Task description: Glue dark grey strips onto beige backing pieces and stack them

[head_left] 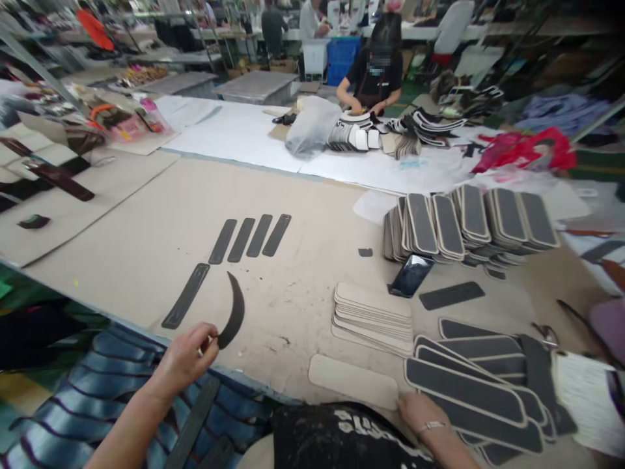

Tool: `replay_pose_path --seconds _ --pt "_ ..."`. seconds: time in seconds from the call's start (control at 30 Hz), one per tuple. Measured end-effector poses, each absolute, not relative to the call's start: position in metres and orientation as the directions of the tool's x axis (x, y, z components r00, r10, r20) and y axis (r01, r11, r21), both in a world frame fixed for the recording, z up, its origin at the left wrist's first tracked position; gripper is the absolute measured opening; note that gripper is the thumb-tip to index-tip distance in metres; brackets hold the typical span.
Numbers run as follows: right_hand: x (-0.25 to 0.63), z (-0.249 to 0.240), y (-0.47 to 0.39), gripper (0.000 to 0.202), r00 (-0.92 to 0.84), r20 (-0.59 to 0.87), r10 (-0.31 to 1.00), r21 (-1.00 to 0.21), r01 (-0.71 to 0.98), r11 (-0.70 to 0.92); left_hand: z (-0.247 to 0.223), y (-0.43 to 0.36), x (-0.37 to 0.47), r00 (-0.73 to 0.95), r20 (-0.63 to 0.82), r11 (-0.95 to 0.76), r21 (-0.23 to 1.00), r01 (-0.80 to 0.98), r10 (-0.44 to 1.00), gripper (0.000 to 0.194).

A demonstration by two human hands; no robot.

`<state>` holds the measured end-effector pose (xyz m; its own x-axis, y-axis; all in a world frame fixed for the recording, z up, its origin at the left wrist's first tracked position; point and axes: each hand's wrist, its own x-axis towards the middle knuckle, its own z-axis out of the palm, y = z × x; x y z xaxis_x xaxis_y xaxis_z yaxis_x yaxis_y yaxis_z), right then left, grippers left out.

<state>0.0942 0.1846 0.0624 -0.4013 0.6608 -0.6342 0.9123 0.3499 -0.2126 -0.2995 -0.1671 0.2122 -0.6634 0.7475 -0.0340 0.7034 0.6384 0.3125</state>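
Note:
My left hand (191, 355) pinches the lower end of a dark, curved strip (236, 306), which bends up over the table's near edge. Beyond it lie a longer dark strip (185, 296) and a slanted row of shorter dark strips (250, 238), with faint lines along their edges. At the near edge, my right hand (424, 415) is closed at the right end of a beige rounded panel (351, 380); its fingertips are partly hidden. Beside that hand, dark panels with beige borders (469, 391) lie fanned out. A stack of beige panels (372, 319) sits just beyond.
Tall stacks of bordered dark panels (446, 225) stand at the right, with a phone (411, 276) leaning before them. A paper sheet (590, 397) lies at far right. Across the white table (244, 140), a co-worker (375, 78) handles pieces near a plastic bag (312, 127).

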Motion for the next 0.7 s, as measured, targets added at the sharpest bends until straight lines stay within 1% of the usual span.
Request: replay_pose_path --seconds 0.07,0.1,0.13,0.17,0.2,0.27,0.33,0.37,0.47,0.53,0.6,0.7 --pt "0.089 0.07 0.19 0.025 -0.531 -0.617 0.581 -0.347 0.846 0.404 0.241 -0.144 -0.28 -0.609 -0.106 0.593 0.409 0.694 0.786 0.012" --pt "0.085 0.075 0.191 0.027 -0.592 -0.601 0.537 -0.44 0.806 0.397 0.255 -0.132 -0.27 -0.575 -0.138 0.568 0.454 0.686 0.806 0.011" --pt "0.079 0.081 0.192 0.029 -0.637 -0.58 0.507 -0.539 0.767 0.347 0.268 -0.121 -0.261 -0.539 -0.161 0.54 0.497 0.679 0.826 0.011" --pt "0.072 0.088 0.192 0.033 -0.665 -0.562 0.492 -0.634 0.729 0.26 0.279 -0.11 -0.252 -0.501 -0.18 0.511 0.536 0.672 0.847 0.01" --pt "0.063 0.096 0.191 0.039 -0.674 -0.552 0.491 -0.714 0.686 0.139 0.289 -0.1 -0.243 -0.462 -0.194 0.483 0.57 0.665 0.865 0.01" --pt "0.046 0.113 0.189 0.054 -0.674 -0.55 0.493 -0.807 0.581 -0.105 0.302 -0.082 -0.229 -0.387 -0.217 0.433 0.616 0.658 0.896 0.011" --pt "0.03 0.128 0.188 0.062 -0.688 -0.545 0.479 -0.838 0.456 -0.298 0.308 -0.068 -0.218 -0.323 -0.227 0.39 0.641 0.66 0.919 0.011" --pt "0.024 0.133 0.188 0.063 -0.703 -0.535 0.468 -0.842 0.396 -0.366 0.309 -0.061 -0.213 -0.296 -0.232 0.374 0.649 0.663 0.927 0.011" --pt "0.015 0.143 0.191 0.063 -0.742 -0.502 0.444 -0.831 0.27 -0.486 0.306 -0.044 -0.202 -0.236 -0.274 0.361 0.664 0.656 0.932 0.01" --pt "0.016 0.143 0.194 0.059 -0.766 -0.479 0.428 -0.831 0.24 -0.501 0.302 -0.035 -0.196 -0.211 -0.326 0.383 0.673 0.633 0.922 0.009" --pt "0.023 0.142 0.196 0.053 -0.773 -0.457 0.439 -0.851 0.236 -0.47 0.297 -0.027 -0.192 -0.193 -0.382 0.417 0.685 0.598 0.904 0.009" --pt "0.042 0.138 0.199 0.046 -0.709 -0.451 0.542 -0.883 0.267 -0.385 0.281 -0.02 -0.189 -0.171 -0.457 0.474 0.709 0.522 0.873 0.009"
